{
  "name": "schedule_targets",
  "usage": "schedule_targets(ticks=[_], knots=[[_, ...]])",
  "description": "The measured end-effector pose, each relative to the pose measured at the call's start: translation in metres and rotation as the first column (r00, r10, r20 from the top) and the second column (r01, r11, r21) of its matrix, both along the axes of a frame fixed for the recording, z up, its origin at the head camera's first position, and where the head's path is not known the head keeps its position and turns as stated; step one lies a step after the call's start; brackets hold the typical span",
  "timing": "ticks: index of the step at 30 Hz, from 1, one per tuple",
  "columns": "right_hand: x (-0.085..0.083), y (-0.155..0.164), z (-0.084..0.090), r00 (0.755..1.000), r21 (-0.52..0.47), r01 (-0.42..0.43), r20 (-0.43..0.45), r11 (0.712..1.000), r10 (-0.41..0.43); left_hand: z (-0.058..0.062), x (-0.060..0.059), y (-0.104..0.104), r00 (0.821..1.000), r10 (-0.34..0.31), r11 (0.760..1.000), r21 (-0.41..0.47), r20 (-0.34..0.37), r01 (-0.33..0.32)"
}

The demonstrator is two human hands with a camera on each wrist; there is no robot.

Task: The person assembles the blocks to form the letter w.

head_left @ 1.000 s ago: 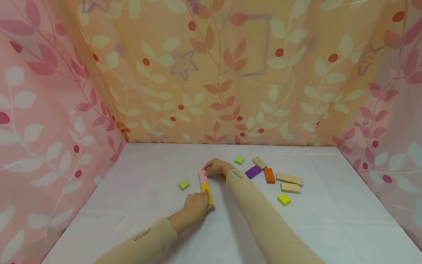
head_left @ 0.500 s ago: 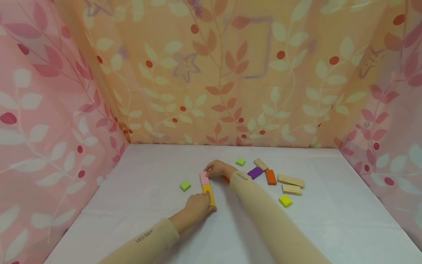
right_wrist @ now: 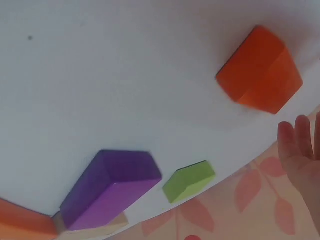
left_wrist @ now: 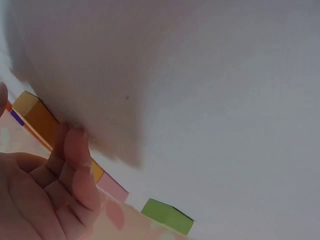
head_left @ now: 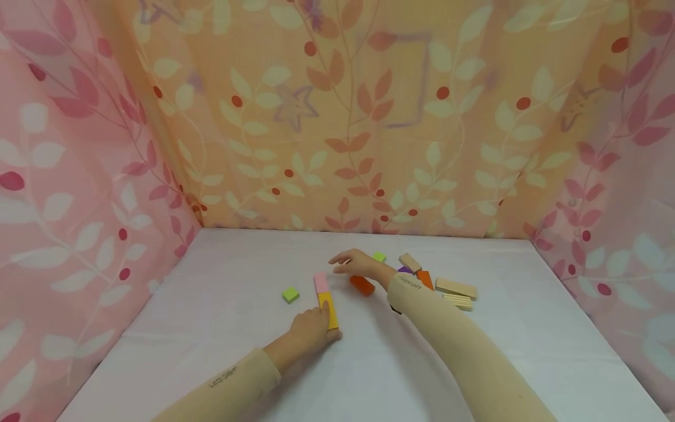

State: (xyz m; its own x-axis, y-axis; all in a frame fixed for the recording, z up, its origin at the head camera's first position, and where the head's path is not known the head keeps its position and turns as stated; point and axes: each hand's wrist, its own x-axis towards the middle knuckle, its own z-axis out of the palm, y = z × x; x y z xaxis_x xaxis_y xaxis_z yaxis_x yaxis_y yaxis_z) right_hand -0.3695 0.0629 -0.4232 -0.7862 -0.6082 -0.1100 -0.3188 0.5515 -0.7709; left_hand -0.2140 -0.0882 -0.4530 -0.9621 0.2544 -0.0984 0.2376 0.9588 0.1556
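Observation:
In the head view, a pink block [head_left: 321, 282] lies end to end with a yellow-orange block [head_left: 331, 316] on the white table. My left hand [head_left: 308, 331] holds the yellow-orange block, one finger along it and the thumb by its near end. The left wrist view shows curled fingers against that block's side [left_wrist: 37, 117]. To the right of the pink block, my right hand [head_left: 364, 265] hovers with fingers extended and nothing in them. Just below it lies an orange-red block [head_left: 362, 286], untouched; the right wrist view shows a gap between this block [right_wrist: 262, 72] and the fingers.
A green block [head_left: 290, 295] lies left of the row. Beyond the right forearm are another green block [head_left: 379, 257], a purple block [right_wrist: 112, 187], an orange block [head_left: 425, 279] and several plain wooden blocks [head_left: 456, 288]. Patterned cloth [head_left: 348, 117] walls the table's back and sides.
My right hand has let go of the pink block and moved right, uncovering the orange-red block. Its sleeve now covers the yellow block at right. The left hand stays on the yellow-orange block.

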Motion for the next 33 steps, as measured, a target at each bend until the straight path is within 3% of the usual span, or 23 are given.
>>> schedule_targets(ticks=[5,10,16,21,27,33], knots=[[0.001,-0.017,-0.007,0.994,0.085,-0.080,-0.063,0.993,0.085,0.002,0.009,-0.009,1.000,0.012,1.000,-0.004,-0.014,-0.012],[-0.003,-0.049,-0.021,0.969,0.225,-0.147,-0.162,0.963,0.185,0.007,0.020,-0.024,0.999,0.035,0.998,-0.050,-0.020,-0.036],[0.007,-0.082,-0.025,0.956,0.351,-0.164,-0.174,0.922,0.237,0.014,0.029,-0.043,0.996,0.090,0.995,-0.038,0.021,-0.089],[0.011,-0.094,-0.033,0.944,0.415,-0.157,-0.203,0.896,0.259,0.013,0.032,-0.052,0.994,0.109,0.994,-0.030,0.025,-0.108],[0.009,-0.095,-0.038,0.949,0.421,-0.134,-0.205,0.897,0.238,0.012,0.032,-0.055,0.995,0.097,0.995,-0.011,0.013,-0.097],[0.013,-0.080,-0.020,0.964,0.344,-0.110,-0.192,0.932,0.185,0.007,0.023,-0.056,0.995,0.078,0.997,-0.003,-0.064,-0.079]])
